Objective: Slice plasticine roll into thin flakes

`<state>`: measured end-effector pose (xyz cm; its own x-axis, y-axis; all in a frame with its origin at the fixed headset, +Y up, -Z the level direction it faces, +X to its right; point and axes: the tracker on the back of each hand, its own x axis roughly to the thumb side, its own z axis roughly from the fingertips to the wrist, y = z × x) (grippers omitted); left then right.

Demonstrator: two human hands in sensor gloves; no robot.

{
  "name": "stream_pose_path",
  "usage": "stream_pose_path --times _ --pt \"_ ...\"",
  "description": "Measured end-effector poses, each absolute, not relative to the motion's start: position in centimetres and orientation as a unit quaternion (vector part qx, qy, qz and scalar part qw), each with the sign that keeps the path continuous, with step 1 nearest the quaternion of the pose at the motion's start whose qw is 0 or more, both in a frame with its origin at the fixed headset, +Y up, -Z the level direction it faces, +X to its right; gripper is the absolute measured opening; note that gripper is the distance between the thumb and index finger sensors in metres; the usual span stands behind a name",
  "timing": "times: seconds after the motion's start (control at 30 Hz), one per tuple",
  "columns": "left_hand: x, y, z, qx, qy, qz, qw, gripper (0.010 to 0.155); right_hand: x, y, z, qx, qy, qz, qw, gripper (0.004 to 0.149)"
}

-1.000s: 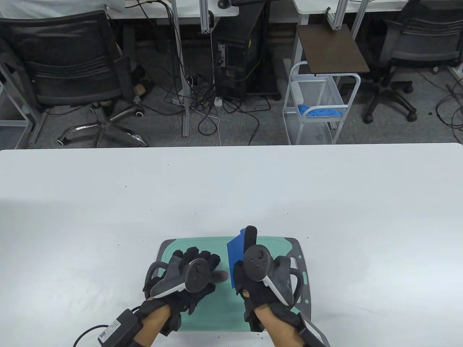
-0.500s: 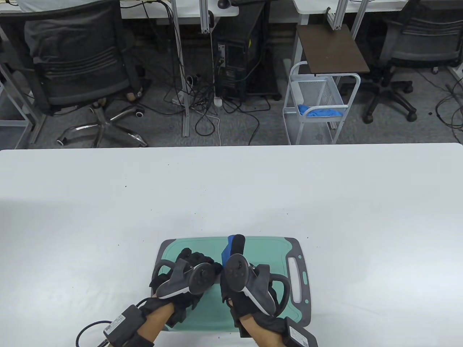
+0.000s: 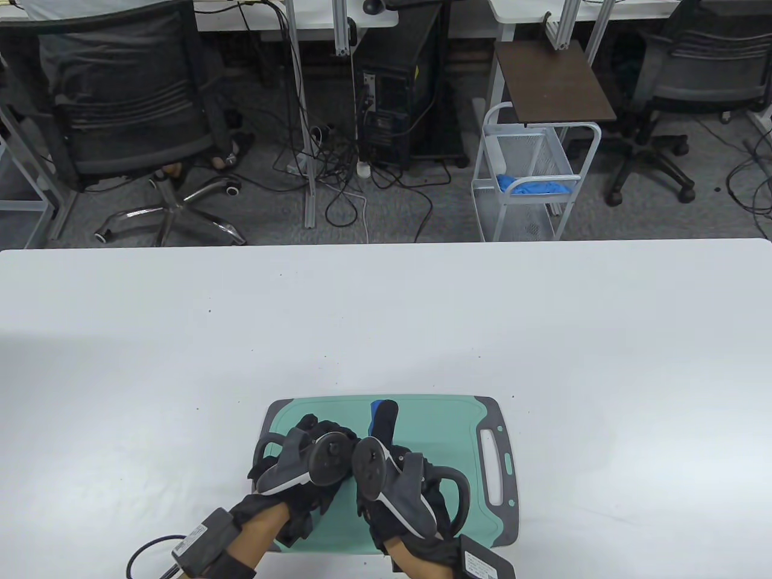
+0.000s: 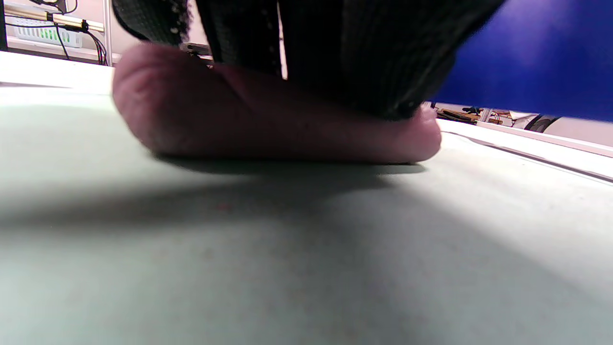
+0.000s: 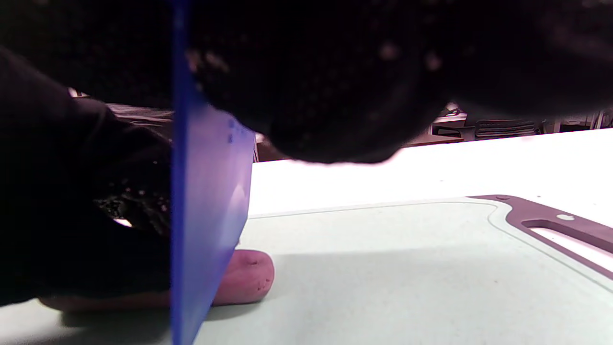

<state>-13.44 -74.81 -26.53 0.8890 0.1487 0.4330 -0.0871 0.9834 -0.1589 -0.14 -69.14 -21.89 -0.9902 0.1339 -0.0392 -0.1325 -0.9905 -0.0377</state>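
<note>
A pinkish-brown plasticine roll lies on the green cutting board; in the table view my hands hide it. My left hand rests on top of the roll and holds it down, its gloved fingers pressing on it. My right hand grips a blue plastic blade, upright and crosswise over the roll, close to its right end. A short stub of roll sticks out past the blade. I cannot tell how deep the blade sits. The blade's tip shows in the table view.
The board's grey handle slot is to the right of my right hand. White table extends far beyond the board on all sides. The board's surface to the right of the roll is bare.
My right hand has moved left and down with the blade, closing up against my left hand. The roll's tip, seen between the hands a second ago, is now covered.
</note>
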Motion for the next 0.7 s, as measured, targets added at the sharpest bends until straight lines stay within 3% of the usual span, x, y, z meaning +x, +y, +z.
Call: stream_pose_path --times 0.7 --pt "-13.6 -74.9 -26.7 -0.081 -0.22 0.076 0.969 0.044 -1.0 -70.3 -22.2 -0.02 -0.03 0.999 0.037 0.083"
